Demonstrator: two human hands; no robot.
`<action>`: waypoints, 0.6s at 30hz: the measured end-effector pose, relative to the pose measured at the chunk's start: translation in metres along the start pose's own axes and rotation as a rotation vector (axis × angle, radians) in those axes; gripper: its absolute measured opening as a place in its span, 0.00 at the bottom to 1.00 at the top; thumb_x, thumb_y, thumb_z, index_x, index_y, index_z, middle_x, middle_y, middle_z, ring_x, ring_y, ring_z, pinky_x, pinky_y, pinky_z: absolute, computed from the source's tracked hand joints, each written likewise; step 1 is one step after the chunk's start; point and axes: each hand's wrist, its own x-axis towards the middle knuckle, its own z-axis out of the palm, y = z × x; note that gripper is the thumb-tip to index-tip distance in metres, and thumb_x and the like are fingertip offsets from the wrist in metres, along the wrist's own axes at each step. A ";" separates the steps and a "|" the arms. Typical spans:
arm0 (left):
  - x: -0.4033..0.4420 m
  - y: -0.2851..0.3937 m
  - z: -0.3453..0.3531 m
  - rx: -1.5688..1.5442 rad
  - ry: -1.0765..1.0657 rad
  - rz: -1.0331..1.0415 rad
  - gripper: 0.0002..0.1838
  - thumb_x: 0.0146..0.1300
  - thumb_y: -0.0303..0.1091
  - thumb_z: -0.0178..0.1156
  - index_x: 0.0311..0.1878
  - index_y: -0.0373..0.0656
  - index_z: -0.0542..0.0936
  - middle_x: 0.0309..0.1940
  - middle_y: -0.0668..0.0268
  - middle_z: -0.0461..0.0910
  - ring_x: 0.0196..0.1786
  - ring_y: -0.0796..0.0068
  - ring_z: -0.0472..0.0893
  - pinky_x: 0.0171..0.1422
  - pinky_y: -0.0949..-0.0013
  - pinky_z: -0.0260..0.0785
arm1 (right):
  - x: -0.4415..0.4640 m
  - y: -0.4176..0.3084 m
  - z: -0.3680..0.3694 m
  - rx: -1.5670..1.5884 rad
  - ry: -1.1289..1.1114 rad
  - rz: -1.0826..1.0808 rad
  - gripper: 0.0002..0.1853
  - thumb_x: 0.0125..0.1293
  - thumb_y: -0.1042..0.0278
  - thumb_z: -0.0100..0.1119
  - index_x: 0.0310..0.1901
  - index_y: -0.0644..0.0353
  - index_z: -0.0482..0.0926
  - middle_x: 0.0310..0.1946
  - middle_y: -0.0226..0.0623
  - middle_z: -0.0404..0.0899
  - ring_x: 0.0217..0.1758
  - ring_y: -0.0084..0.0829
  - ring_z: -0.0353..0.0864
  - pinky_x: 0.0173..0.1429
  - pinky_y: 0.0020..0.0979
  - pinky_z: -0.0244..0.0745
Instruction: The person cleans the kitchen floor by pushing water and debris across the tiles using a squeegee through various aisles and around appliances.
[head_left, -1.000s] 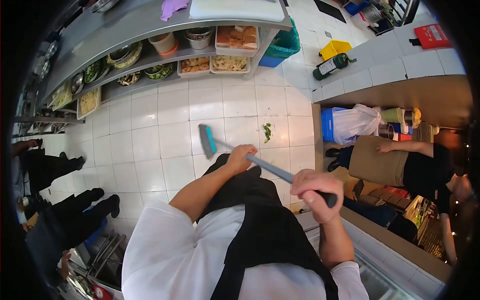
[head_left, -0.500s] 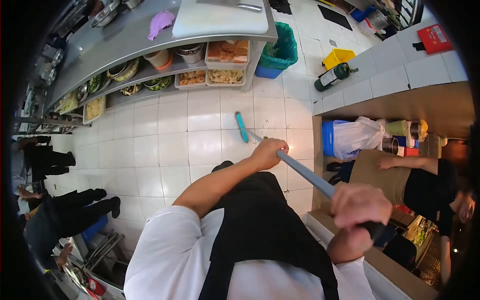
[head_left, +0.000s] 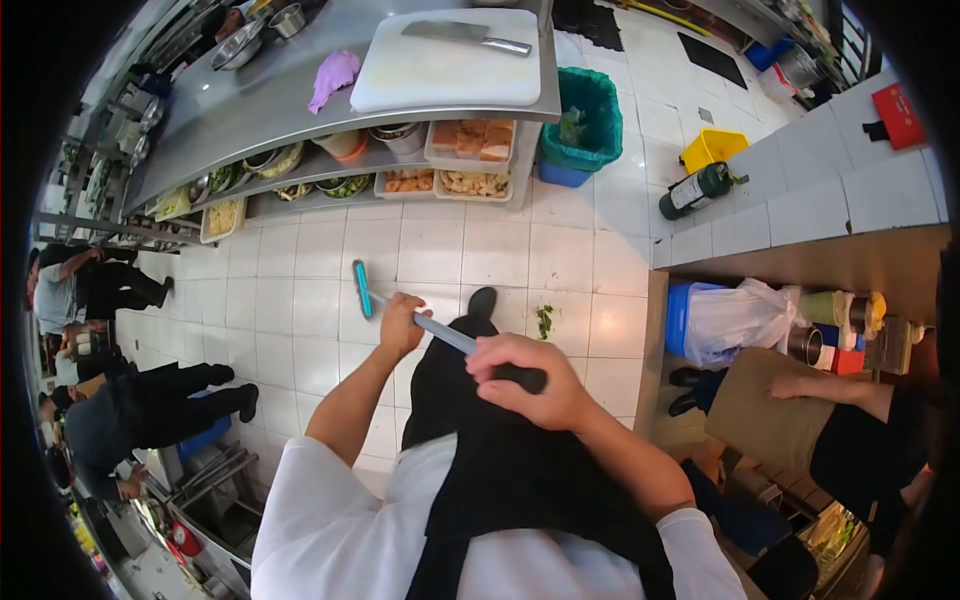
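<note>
I hold a long-handled broom by its grey handle (head_left: 445,332), which slants down and to the left. Its narrow teal head (head_left: 362,290) rests on the tiled floor. Lower on the handle, my left hand (head_left: 403,325) is closed round it. My right hand (head_left: 530,378) grips the upper end near the black tip. To the right of my shoe (head_left: 483,301), some green leaf scraps (head_left: 544,320) lie on the floor, apart from the broom head.
A steel counter (head_left: 235,115) carries a white cutting board (head_left: 450,80) with a cleaver (head_left: 465,36). Food tubs fill the shelf below. A green-lined bin (head_left: 580,130) stands at its end. Co-workers stand at left (head_left: 150,420) and right (head_left: 760,410).
The broom head has moved left across the floor, and both hands have shifted left with the handle. The leaf scraps now show fully, and the view has shifted slightly.
</note>
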 end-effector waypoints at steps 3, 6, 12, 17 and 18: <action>0.044 -0.034 0.026 0.181 0.062 -0.088 0.15 0.60 0.38 0.69 0.44 0.38 0.82 0.46 0.49 0.79 0.48 0.44 0.79 0.54 0.49 0.74 | 0.025 0.044 -0.001 -0.079 0.010 0.051 0.07 0.62 0.77 0.68 0.42 0.64 0.84 0.42 0.40 0.85 0.57 0.41 0.82 0.66 0.42 0.73; 0.103 -0.036 0.053 0.117 -0.091 -0.173 0.16 0.61 0.38 0.69 0.47 0.39 0.81 0.48 0.48 0.78 0.50 0.41 0.78 0.56 0.47 0.74 | 0.034 0.054 -0.018 -0.185 0.105 0.076 0.06 0.62 0.77 0.68 0.41 0.64 0.83 0.43 0.41 0.84 0.59 0.42 0.81 0.66 0.41 0.73; 0.162 0.054 0.089 0.034 -0.324 0.208 0.11 0.62 0.37 0.66 0.40 0.38 0.81 0.45 0.48 0.77 0.50 0.45 0.78 0.56 0.50 0.74 | 0.012 0.013 -0.059 -0.462 0.316 -0.054 0.04 0.59 0.79 0.68 0.32 0.62 0.81 0.35 0.37 0.84 0.47 0.41 0.84 0.56 0.39 0.76; 0.142 0.146 0.116 -0.036 -0.563 0.408 0.03 0.54 0.31 0.67 0.32 0.45 0.84 0.36 0.56 0.79 0.50 0.52 0.77 0.54 0.53 0.71 | -0.018 -0.054 -0.065 -0.484 0.509 -0.074 0.06 0.54 0.78 0.66 0.24 0.63 0.78 0.26 0.37 0.81 0.36 0.40 0.83 0.52 0.41 0.79; 0.136 0.152 0.131 -0.150 -0.609 0.482 0.04 0.54 0.30 0.66 0.33 0.45 0.83 0.35 0.57 0.80 0.49 0.52 0.78 0.54 0.53 0.71 | -0.021 -0.063 -0.065 -0.457 0.586 -0.084 0.08 0.54 0.75 0.67 0.22 0.63 0.77 0.23 0.37 0.80 0.33 0.40 0.83 0.49 0.42 0.80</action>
